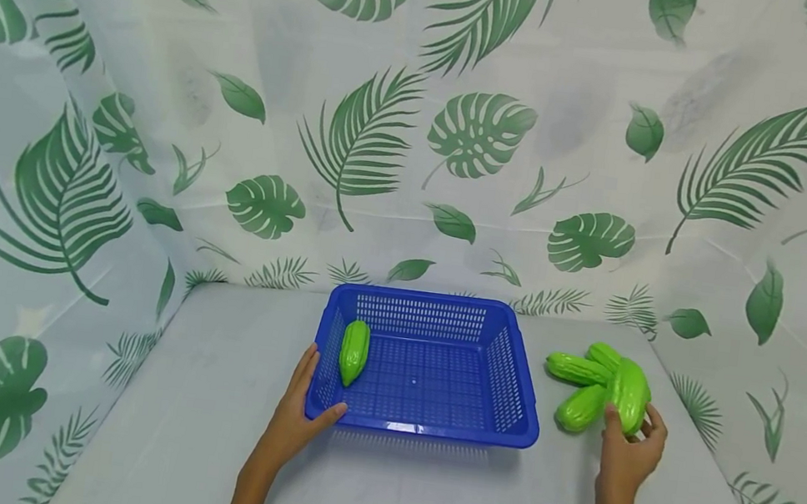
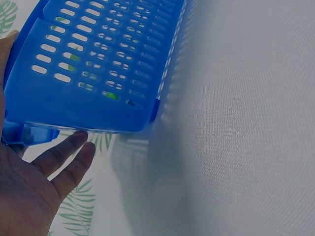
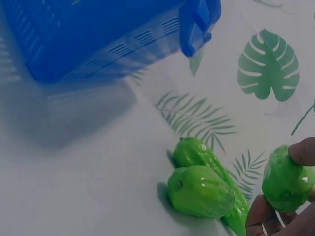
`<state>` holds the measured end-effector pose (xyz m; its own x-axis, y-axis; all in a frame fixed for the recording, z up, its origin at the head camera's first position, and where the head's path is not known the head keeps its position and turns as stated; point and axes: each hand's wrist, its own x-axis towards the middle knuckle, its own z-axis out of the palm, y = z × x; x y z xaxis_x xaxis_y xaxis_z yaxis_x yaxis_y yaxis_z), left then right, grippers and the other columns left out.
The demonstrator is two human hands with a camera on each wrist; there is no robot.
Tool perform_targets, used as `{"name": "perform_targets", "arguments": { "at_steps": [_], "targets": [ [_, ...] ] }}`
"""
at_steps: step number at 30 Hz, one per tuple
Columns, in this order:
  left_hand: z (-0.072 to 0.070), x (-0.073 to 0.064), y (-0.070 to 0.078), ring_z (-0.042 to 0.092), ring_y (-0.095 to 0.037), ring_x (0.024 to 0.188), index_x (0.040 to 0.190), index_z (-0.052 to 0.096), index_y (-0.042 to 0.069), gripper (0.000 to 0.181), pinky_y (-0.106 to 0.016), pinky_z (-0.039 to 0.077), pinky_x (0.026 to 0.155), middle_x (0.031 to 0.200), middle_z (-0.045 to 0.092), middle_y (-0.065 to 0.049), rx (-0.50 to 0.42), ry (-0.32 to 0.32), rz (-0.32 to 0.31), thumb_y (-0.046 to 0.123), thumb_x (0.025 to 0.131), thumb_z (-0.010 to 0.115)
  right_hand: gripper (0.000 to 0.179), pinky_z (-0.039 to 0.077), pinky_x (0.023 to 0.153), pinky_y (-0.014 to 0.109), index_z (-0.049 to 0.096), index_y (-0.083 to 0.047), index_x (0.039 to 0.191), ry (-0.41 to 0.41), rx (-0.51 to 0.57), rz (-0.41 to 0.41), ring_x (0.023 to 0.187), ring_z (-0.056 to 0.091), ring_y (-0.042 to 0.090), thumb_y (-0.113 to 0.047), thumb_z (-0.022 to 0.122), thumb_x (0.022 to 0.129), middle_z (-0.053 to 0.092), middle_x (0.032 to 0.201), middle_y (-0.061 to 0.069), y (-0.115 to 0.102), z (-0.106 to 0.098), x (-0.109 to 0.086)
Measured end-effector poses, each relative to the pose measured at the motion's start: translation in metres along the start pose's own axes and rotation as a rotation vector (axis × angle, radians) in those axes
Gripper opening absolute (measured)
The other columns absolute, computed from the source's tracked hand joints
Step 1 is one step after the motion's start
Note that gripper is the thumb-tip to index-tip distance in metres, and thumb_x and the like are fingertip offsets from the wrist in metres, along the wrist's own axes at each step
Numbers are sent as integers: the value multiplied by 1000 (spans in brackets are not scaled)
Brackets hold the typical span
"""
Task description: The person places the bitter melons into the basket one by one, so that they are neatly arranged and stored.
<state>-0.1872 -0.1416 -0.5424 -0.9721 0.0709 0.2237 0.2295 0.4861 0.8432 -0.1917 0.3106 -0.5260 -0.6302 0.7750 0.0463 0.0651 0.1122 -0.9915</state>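
Observation:
My left hand point(image 1: 301, 408) holds the left front corner of a blue plastic basket point(image 1: 419, 429), thumb over the front rim and fingers along the left side. In the left wrist view, two of its fingers point(image 2: 74, 169) stretch below the rim. One glossy green bitter gourd point(image 1: 354, 351) lies lengthwise inside the basket, near its left wall. To the right, my right hand point(image 1: 632, 452) grips another ridged green bitter gourd point(image 3: 285, 182) by its near end, between thumb and fingers. This gourd overlaps the pile beside it in the head view.
Several more bitter gourds point(image 1: 581, 407) lie in a loose pile on the white table point(image 1: 204, 396), right of the basket. A leaf-patterned cloth point(image 1: 495, 246) hangs close behind the basket and along both sides.

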Motion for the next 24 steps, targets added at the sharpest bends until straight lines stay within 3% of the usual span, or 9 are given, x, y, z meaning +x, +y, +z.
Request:
{"name": "perform_targets", "arguments": {
  "at_steps": [6, 10, 18, 24],
  "targets": [
    [1, 0, -1, 13, -35, 151, 157, 15, 10, 96, -60, 21, 116, 166, 8, -3, 1, 2, 0, 43, 85, 71, 54, 43, 61, 4, 47, -9, 141, -1, 140, -70, 87, 47, 5, -19, 67, 92, 44, 107, -12, 0, 2, 0],
    [1, 0, -1, 12, -36, 151, 157, 15, 10, 97, -60, 20, 116, 166, 9, -5, -2, -1, -6, 43, 85, 71, 50, 44, 59, 6, 49, -10, 135, -6, 300, -57, 87, 50, 5, -14, 70, 90, 51, 107, -8, -4, 2, -2],
    [1, 0, 1, 12, -35, 152, 158, 15, 12, 96, -60, 21, 116, 166, 8, -2, 4, -3, -18, 42, 86, 71, 57, 50, 57, 16, 46, -9, 132, -4, 645, 108, 90, 62, 6, -14, 76, 84, 61, 113, 0, -19, 0, -1],
    [1, 0, 0, 12, -35, 152, 158, 15, 11, 96, -59, 21, 116, 166, 9, -6, 2, 0, -12, 43, 86, 71, 46, 54, 70, 30, 49, -10, 126, -61, 975, 242, 102, 60, 18, -11, 72, 87, 57, 119, 6, -25, -3, 2]
  ]
}}
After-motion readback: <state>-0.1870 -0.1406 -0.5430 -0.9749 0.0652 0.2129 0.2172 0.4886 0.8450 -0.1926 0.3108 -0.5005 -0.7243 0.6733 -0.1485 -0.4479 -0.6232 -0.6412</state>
